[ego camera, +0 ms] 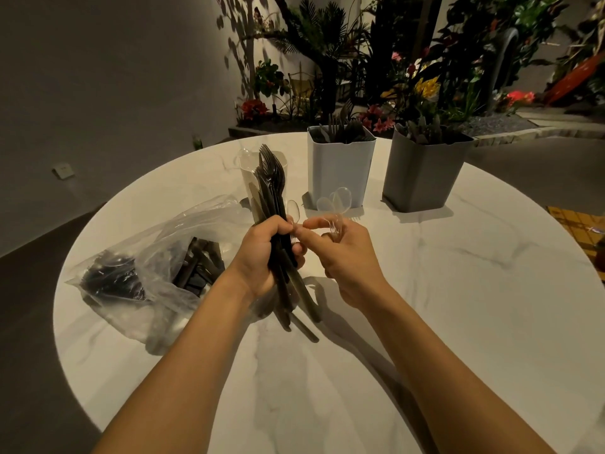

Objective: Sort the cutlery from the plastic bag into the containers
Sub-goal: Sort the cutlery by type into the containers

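Plainly the cutlery is thin disposable plastic. A dark bundle [273, 191] of forks and knives stands upright at the centre of the frame, and the left hand [262, 257] clenches its handles with all fingers curled round them. 1 clear spoon [292, 209] sits at the bundle's right edge. The right hand [347, 257] already holds a few clear spoons [334, 199] against its palm, and its thumb and forefinger seem to pinch the neck of that 1 spoon.

These pieces look very light, stiff, slick and likely brittle. Fork tines can snag on their neighbours, so each piece is best taken by the neck or handle and drawn out lengthwise, not bent sideways. The clear spoons are hard to see against the pale surface, so they are easy to miss.

The plastic bag [157, 244] lies crumpled at the left of centre, with more dark cutlery inside. There are 3 containers in the upper middle of the frame. A cream container [246, 181] stands just behind the bundle and holds at least 1 clear spoon. A white container [340, 172] holds dark forks. A grey container [422, 178] at the right holds what look like knives.

All of it rests on a round marble table [458, 290], with plants [409, 60] behind.
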Tool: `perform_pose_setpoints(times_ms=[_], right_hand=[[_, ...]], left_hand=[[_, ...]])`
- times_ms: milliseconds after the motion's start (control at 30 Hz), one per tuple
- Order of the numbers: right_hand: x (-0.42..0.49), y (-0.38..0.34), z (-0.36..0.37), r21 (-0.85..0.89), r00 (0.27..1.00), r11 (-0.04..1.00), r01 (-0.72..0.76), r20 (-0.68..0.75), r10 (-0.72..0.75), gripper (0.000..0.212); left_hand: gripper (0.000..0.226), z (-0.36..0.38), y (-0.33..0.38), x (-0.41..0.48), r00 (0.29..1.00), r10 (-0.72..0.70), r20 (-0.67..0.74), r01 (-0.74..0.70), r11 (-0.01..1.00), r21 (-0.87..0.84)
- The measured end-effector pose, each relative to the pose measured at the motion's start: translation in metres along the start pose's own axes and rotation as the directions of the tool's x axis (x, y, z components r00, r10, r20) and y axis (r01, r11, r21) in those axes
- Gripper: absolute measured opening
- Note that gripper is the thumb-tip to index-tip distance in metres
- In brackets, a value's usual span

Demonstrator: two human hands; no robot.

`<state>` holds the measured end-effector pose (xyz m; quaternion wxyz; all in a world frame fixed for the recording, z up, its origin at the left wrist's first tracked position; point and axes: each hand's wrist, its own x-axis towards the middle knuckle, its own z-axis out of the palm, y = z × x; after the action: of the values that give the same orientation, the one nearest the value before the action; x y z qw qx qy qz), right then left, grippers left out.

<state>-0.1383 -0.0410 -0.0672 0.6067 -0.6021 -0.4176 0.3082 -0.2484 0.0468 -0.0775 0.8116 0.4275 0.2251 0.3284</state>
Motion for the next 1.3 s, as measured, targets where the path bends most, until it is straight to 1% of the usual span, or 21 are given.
perform_pose_setpoints(times_ms=[67,167,233,333,433,467,533,600,667,767,800,867,900,1000,1067,1200,1267,1300], right_hand=[[-0.002,0.002,-0.002,0.019,1.000,1.000,0.002,0.019,-0.002,0.025],[-0.005,0.001,0.001,0.063,1.000,0.998,0.028,0.011,-0.028,0.023],[-0.005,0.001,0.005,0.073,0.999,0.997,0.039,-0.009,-0.038,0.020],[-0.003,0.003,0.007,0.025,0.998,0.998,0.049,-0.048,-0.048,0.011],[-0.001,0.002,0.004,0.065,0.997,0.996,0.067,-0.045,-0.064,0.008],[0.000,0.001,0.002,0.087,0.996,0.994,0.071,-0.050,-0.067,0.010],[0.003,-0.003,-0.005,0.123,0.993,0.990,0.063,-0.104,-0.051,0.014],[0.005,-0.008,-0.012,0.204,0.991,0.979,0.010,-0.136,0.018,0.021],[0.006,-0.010,-0.016,0.274,0.992,0.961,-0.041,-0.100,0.071,0.023],[0.004,-0.013,-0.015,0.282,0.994,0.956,-0.087,-0.031,0.100,0.021],[0.004,-0.013,-0.014,0.288,0.994,0.952,-0.102,-0.010,0.109,0.023],[0.003,-0.014,-0.015,0.288,0.993,0.951,-0.112,0.008,0.115,0.035],[0.003,-0.014,-0.015,0.273,0.995,0.957,-0.100,0.012,0.101,0.036],[0.002,-0.013,-0.014,0.243,0.995,0.966,-0.087,0.070,0.072,0.026],[-0.001,-0.011,-0.009,0.225,0.989,0.969,-0.101,0.128,0.074,0.023],[-0.012,-0.011,0.001,0.183,0.963,0.975,-0.124,0.259,0.074,0.026],[-0.016,-0.012,0.005,0.128,0.963,0.986,-0.103,0.260,0.067,0.030],[-0.017,-0.012,0.009,0.104,0.972,0.989,-0.103,0.221,0.078,0.033]], left_hand=[[0.012,0.000,0.000,0.000,1.000,-0.005,0.013,0.005,1.000,-0.006],[0.009,0.000,0.000,0.000,0.999,-0.017,0.050,0.014,0.998,0.066],[0.017,0.002,-0.001,-0.001,0.998,-0.026,0.061,0.020,0.994,0.103],[0.028,0.003,-0.002,-0.003,0.998,-0.045,0.038,0.040,0.993,0.114],[0.015,0.002,0.001,-0.006,0.997,-0.047,0.067,0.041,0.995,0.087],[0.014,0.002,0.003,-0.006,0.996,-0.045,0.076,0.040,0.997,0.067],[0.021,0.000,0.006,-0.006,0.996,-0.042,0.083,0.042,0.999,-0.001],[0.023,0.000,0.010,-0.009,0.996,-0.027,0.080,0.031,0.998,-0.047],[0.020,-0.001,0.011,-0.012,0.997,-0.017,0.080,0.024,0.997,-0.077],[0.010,-0.002,0.010,-0.012,0.993,0.009,0.115,0.012,0.983,-0.181],[0.009,-0.004,0.010,-0.011,0.991,0.023,0.131,0.005,0.978,-0.210],[0.008,-0.008,0.009,-0.009,0.985,0.050,0.162,-0.006,0.965,-0.263],[0.008,-0.010,0.009,-0.008,0.982,0.064,0.180,-0.007,0.955,-0.298],[0.013,-0.014,0.010,-0.008,0.966,0.090,0.241,0.011,0.921,-0.390],[0.012,-0.014,0.009,-0.009,0.958,0.106,0.268,0.014,0.912,-0.410],[0.008,-0.013,0.007,-0.008,0.959,0.132,0.252,-0.027,0.924,-0.380],[0.007,-0.014,0.007,-0.006,0.964,0.143,0.226,-0.051,0.927,-0.372],[0.006,-0.015,0.007,-0.005,0.968,0.152,0.202,-0.069,0.927,-0.369]])
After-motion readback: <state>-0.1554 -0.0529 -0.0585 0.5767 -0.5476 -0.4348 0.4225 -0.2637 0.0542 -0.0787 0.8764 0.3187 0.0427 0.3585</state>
